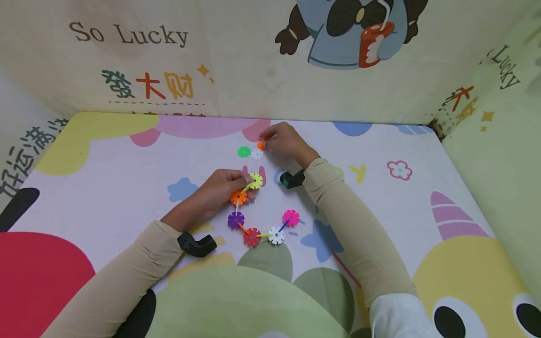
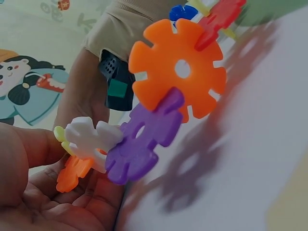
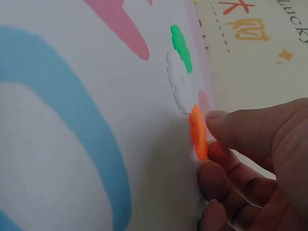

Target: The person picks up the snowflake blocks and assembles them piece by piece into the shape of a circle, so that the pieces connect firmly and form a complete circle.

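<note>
My left hand pinches the far end of a linked chain of toothed plastic snowflake discs, at the yellow disc. Below it the chain curves through an orange disc, a purple disc, a red disc and a white disc to a pink disc. Other discs set edge-on join them. In the left wrist view a large orange disc hangs clear of its shadow. Farther back, my right hand grips a loose orange disc between thumb and fingers, close to the tabletop.
A loose green disc and a loose white disc lie flat, left of my right hand. The tabletop carries a printed cartoon pattern. A cream printed curtain stands along its back edge, another at the right.
</note>
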A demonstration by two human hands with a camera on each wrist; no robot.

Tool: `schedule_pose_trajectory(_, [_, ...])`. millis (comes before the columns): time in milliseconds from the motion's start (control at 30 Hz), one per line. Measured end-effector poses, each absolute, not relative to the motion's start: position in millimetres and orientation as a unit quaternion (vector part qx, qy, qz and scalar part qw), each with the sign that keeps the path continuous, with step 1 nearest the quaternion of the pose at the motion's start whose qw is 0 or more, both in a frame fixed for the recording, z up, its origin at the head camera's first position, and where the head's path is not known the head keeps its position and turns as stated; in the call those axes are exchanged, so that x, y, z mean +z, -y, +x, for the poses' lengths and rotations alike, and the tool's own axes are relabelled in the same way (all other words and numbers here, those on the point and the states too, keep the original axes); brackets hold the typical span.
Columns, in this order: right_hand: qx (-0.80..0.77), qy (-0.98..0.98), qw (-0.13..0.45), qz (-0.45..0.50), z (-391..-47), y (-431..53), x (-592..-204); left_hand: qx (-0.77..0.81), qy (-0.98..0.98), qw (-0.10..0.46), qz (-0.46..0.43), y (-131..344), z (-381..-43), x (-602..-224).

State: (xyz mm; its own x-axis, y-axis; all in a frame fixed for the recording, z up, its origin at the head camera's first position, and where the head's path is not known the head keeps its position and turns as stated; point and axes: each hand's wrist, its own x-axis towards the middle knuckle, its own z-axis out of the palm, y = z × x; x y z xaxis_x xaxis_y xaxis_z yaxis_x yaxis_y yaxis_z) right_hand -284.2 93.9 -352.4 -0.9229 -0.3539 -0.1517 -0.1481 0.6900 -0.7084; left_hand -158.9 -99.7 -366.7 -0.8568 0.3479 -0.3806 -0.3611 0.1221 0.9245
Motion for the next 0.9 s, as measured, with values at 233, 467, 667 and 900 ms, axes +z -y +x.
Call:
schedule_pose_trajectory(233, [-0.322,-0.923,0.161,-0.137,-283.5,-90.5,-350.1,0.666,-0.698,0.265,-0.007,98.9,-159.4,-368.0])
schedule_pose_trajectory(467, [-0.292,-0.931,0.156,-0.153,-282.9,-89.4,-348.9,0.668,-0.695,0.265,-0.011,100.8,-159.6,-368.0])
schedule_pose_trajectory(667, [-0.29,-0.933,0.156,-0.143,-281.6,-92.4,-349.3,0.665,-0.699,0.264,-0.004,100.6,-159.5,-367.4])
schedule_pose_trajectory(900, [-0.304,-0.931,0.153,-0.135,-279.2,-98.2,-349.5,0.658,-0.704,0.265,-0.003,99.4,-158.3,-366.6])
